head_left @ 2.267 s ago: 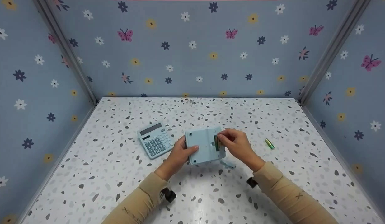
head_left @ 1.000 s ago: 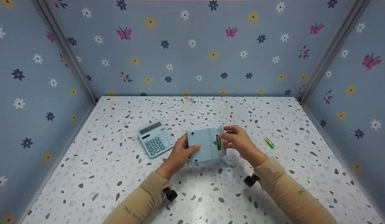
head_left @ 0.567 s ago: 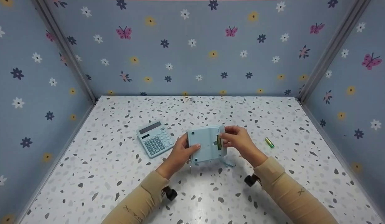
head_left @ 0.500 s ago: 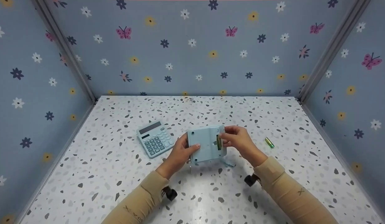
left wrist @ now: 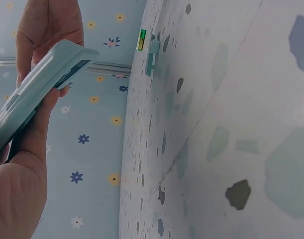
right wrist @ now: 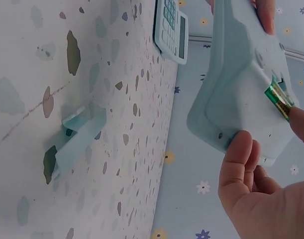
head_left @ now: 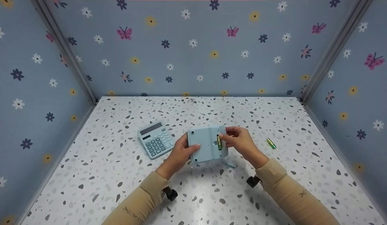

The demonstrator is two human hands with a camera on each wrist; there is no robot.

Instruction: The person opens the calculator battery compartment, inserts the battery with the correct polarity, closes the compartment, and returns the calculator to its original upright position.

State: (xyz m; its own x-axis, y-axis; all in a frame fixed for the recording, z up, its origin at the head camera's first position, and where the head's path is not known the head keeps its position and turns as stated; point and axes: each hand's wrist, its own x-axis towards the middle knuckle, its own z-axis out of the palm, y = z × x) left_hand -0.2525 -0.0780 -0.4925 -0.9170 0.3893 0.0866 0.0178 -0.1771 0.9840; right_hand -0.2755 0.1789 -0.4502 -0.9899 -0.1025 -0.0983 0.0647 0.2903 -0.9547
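Observation:
My left hand (head_left: pixel 180 153) grips a light-blue calculator (head_left: pixel 203 145) by its left side, back face up, thumb across the back. Near its right end, a green and gold battery (head_left: pixel 219 142) lies at the open battery slot. In the right wrist view the battery (right wrist: pixel 278 99) stands tilted, one end raised out of the slot. My right hand (head_left: pixel 240 142) has its thumb on the battery's end, while its fingers curl against the calculator's other side. Below lies the loose light-blue battery cover (right wrist: pixel 82 134) on the table.
A second light-blue calculator (head_left: pixel 156 140) lies face up on the left of the speckled table (head_left: pixel 193 112). Another green battery (head_left: pixel 271 143) lies to the right. Flower-patterned walls (head_left: pixel 193 62) close off the back and both sides.
The right hand first pinched the battery at the slot; its fingers then moved behind the calculator's end, thumb on the battery. Just now the calculator shifted slightly left.

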